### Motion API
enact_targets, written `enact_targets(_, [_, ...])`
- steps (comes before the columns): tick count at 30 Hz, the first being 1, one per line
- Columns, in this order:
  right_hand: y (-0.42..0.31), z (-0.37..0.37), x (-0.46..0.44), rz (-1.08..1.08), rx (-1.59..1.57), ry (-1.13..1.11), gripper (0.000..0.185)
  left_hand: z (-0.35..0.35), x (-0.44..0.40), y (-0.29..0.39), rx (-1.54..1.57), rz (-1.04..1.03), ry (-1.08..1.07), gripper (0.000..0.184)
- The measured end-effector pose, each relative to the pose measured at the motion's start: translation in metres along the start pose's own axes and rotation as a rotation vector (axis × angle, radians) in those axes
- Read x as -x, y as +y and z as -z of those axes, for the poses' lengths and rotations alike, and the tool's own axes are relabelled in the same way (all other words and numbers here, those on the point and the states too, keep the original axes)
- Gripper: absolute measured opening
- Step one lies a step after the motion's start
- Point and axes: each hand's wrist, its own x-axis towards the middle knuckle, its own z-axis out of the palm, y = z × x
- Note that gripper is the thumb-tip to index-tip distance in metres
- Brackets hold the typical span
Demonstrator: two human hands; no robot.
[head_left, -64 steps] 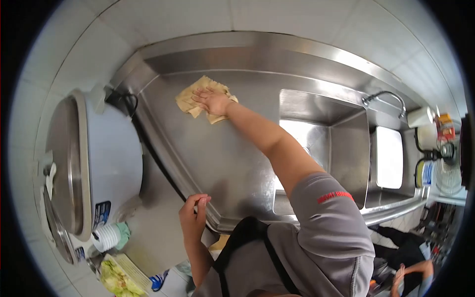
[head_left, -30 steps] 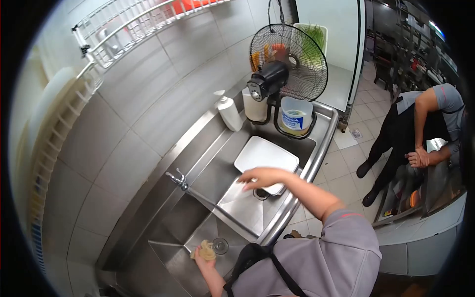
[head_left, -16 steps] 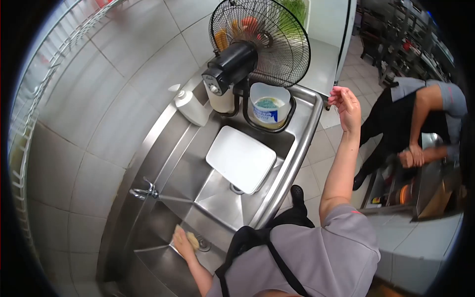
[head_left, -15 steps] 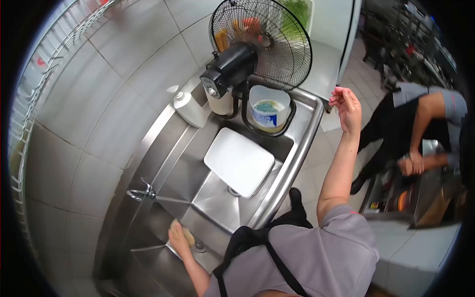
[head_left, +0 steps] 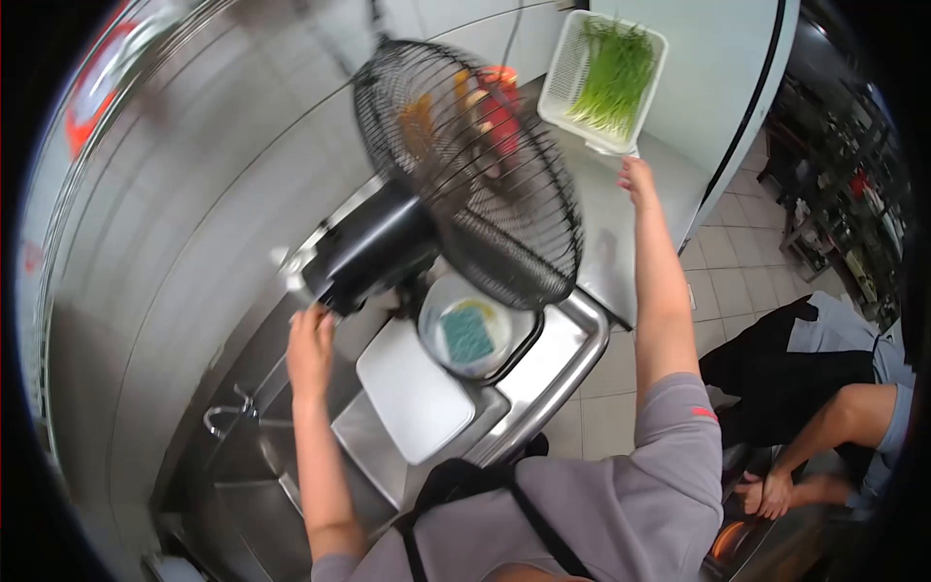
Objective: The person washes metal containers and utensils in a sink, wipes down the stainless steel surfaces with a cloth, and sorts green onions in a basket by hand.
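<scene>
Here, one white perforated plastic basket (head_left: 560,81) of slender green stalks (head_left: 615,76), lengthwise beyond the nearer right hand (head_left: 638,180); left hand (head_left: 310,357) by black wire-caged fan (head_left: 373,244); both grips indiscernible.

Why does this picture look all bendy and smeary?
In the head view, the wall tiles bow, probably from a wide lens; the corners go black; the back of the fan blurs, perhaps from movement; glare whitens the sink ledge.

Single head cam, looks fwd & down over sink, arms-length near.
</scene>
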Motion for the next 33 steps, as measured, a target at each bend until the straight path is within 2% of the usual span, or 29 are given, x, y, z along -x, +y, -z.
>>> enact_targets(2, [0.002,-0.013,-0.038,-0.021,0.098,0.124,0.045,-0.008,-0.004,0.001,-0.14,-0.023,0.074,0.016])
enact_targets(5, [0.022,-0.025,-0.098,0.078,0.442,0.461,0.062,-0.013,-0.01,0.0,-0.215,-0.028,0.089,0.018])
enact_targets(9, [0.036,-0.024,-0.156,0.143,0.287,0.468,0.076,-0.022,-0.013,-0.004,-0.226,-0.079,0.121,0.023])
enact_targets(11, [0.044,-0.022,-0.194,0.234,0.266,0.416,0.082,-0.024,-0.01,-0.009,-0.197,-0.011,0.071,0.026])
enact_targets(13, [0.036,-0.019,-0.202,0.167,0.297,0.354,0.082,-0.026,-0.011,0.0,-0.136,0.109,0.021,0.027])
enact_targets(14, [0.032,-0.016,-0.203,0.133,0.317,0.327,0.082,-0.03,-0.011,-0.003,-0.095,0.104,0.061,0.028])
enact_targets(15, [0.038,-0.017,-0.21,0.187,0.385,0.437,0.068,-0.036,-0.008,-0.012,-0.053,0.097,0.097,0.028])
enact_targets(16, [0.032,-0.014,-0.203,0.083,0.406,0.302,0.06,-0.04,-0.005,-0.02,-0.01,0.089,0.132,0.028])
enact_targets(18, [0.018,-0.005,-0.194,-0.119,0.443,0.031,0.047,-0.045,-0.004,-0.032,0.195,0.228,0.13,0.028])
enact_targets(19, [0.029,-0.008,-0.202,-0.032,0.499,0.158,0.042,-0.047,-0.003,-0.035,0.298,0.3,0.129,0.028])
enact_targets(20, [0.041,-0.015,-0.207,0.057,0.553,0.284,0.038,-0.047,0.0,-0.037,0.267,0.257,0.123,0.029])
enact_targets(21, [0.042,-0.02,-0.204,0.151,0.602,0.408,0.036,-0.043,-0.003,-0.03,0.235,0.212,0.121,0.031])
enact_targets(22, [0.043,-0.02,-0.201,0.169,0.549,0.425,0.036,-0.041,-0.005,-0.025,0.203,0.169,0.118,0.033])
enact_targets(24, [0.046,-0.019,-0.191,0.205,0.439,0.456,0.036,-0.046,-0.005,-0.027,0.261,0.189,0.145,0.029])
enact_targets(27, [0.049,-0.008,-0.18,0.235,0.485,0.505,0.035,-0.04,-0.004,-0.026,0.276,0.264,0.106,0.031])
enact_targets(30, [0.045,0.007,-0.155,0.212,0.512,0.549,0.034,-0.043,-0.004,-0.018,0.29,0.282,0.148,0.026])
enact_targets(33, [0.037,0.031,-0.125,0.148,0.537,0.477,0.035,-0.042,-0.003,0.002,0.264,0.31,0.218,0.026])
